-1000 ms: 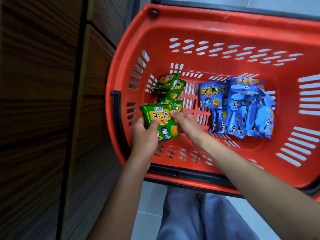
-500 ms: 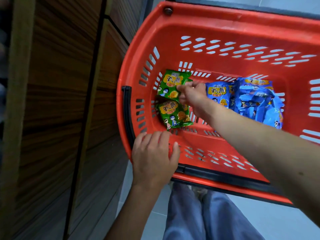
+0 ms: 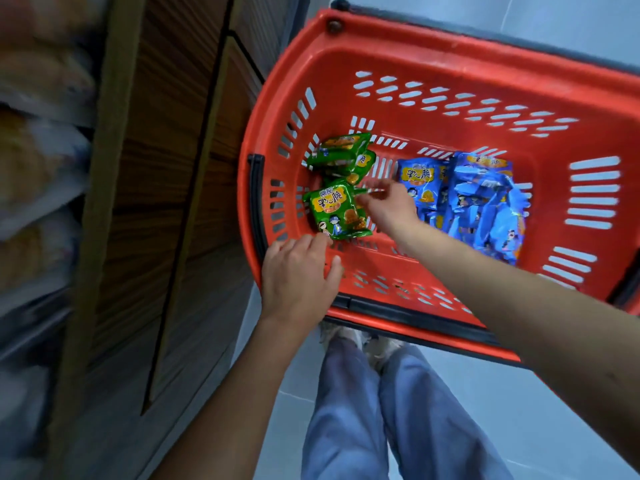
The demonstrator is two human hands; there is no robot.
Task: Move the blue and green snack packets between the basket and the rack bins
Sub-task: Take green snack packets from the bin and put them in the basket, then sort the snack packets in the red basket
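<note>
A red plastic basket (image 3: 433, 50) fills the right half of the head view. Three green snack packets lie in its left part: one face up in front (image 3: 330, 211), two stacked behind it (image 3: 341, 152). Several blue snack packets (image 3: 485, 202) are heaped in the middle. My left hand (image 3: 298, 275) rests on the near left rim with straight fingers, its fingertips just short of the front green packet's lower edge. My right hand (image 3: 389, 204) is inside the basket, blurred, and pinches the upper right corner of that front green packet.
A dark wood-grain cabinet side (image 3: 166, 202) stands close to the basket's left. Blurred shelves with pale packets (image 3: 34, 168) are at the far left. My legs in blue trousers (image 3: 381, 410) are below the basket on a pale tiled floor (image 3: 519, 427).
My right hand drew back from the far green packet to the front one. My left hand stayed at the near rim and edged towards that packet. The view swung, showing more shelving.
</note>
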